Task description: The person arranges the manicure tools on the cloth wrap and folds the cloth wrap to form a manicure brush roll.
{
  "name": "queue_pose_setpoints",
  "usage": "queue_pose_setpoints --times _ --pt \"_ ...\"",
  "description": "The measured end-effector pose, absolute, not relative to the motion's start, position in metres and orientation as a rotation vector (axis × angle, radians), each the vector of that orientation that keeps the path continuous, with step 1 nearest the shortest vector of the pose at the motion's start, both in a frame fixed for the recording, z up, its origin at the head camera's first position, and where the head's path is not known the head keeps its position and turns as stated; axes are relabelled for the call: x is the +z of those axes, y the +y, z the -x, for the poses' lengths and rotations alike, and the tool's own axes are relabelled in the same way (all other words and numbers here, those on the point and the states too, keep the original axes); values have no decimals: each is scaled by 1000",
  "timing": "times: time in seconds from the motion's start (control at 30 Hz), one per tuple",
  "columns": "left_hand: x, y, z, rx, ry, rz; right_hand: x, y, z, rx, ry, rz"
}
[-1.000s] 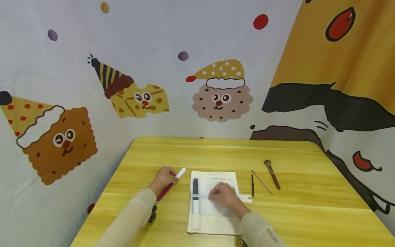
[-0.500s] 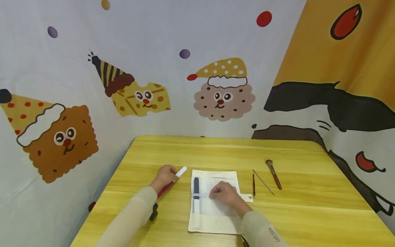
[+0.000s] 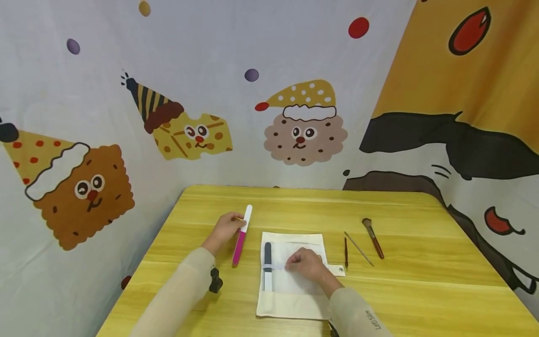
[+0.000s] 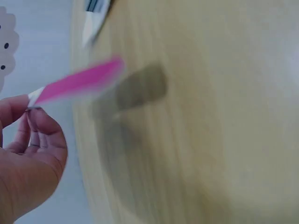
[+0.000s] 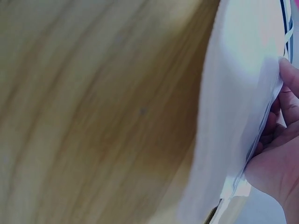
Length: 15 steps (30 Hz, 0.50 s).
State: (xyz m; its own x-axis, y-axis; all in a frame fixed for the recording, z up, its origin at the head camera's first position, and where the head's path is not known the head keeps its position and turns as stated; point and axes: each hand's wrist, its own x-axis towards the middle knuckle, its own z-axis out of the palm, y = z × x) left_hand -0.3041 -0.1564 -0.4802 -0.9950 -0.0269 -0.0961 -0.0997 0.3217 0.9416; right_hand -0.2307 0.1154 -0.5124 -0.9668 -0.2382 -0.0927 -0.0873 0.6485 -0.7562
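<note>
My left hand (image 3: pixel 227 229) pinches a flat magenta-and-white stick (image 3: pixel 240 245) with a rounded white end, near where its colours meet. In the left wrist view the magenta part (image 4: pixel 84 81) hangs above the table, blurred. A cream fabric pouch (image 3: pixel 290 306) lies spread out flat near the middle of the table. Inside it, a similar dark-and-white stick (image 3: pixel 267 255) lies at the left under a pale band (image 3: pixel 277 267). My right hand (image 3: pixel 309 264) pinches that band over the pouch; its fingertips are partly hidden. The right wrist view shows the pouch's white layers (image 5: pixel 243 56) beside the hand.
Right of the pouch lie a thin dark tool (image 3: pixel 346 252), a slim metal-tipped rod (image 3: pixel 359 249) and a brush (image 3: pixel 373 238) with a reddish-brown handle. A snap tab (image 3: pixel 337 270) sticks out from the pouch. The wooden table (image 3: pixel 421 299) meets a cartoon-print cloth behind.
My left hand has moved slightly up and away, and the magenta-and-white stick has swung closer to upright. The right hand stays at the band.
</note>
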Motion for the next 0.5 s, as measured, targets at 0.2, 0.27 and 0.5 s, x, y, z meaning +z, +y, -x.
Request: queue_pose_setpoints --times 0.2,0.27,0.5 --pt "-478 -138 310 1970 2349 78 -515 115 231 -1228 2672 257" --pt "-479 -132 311 1993 2319 49 -516 114 231 -1234 2671 255" --pt "-480 -116 317 2001 2262 -59 -512 113 233 -1258 2656 239"
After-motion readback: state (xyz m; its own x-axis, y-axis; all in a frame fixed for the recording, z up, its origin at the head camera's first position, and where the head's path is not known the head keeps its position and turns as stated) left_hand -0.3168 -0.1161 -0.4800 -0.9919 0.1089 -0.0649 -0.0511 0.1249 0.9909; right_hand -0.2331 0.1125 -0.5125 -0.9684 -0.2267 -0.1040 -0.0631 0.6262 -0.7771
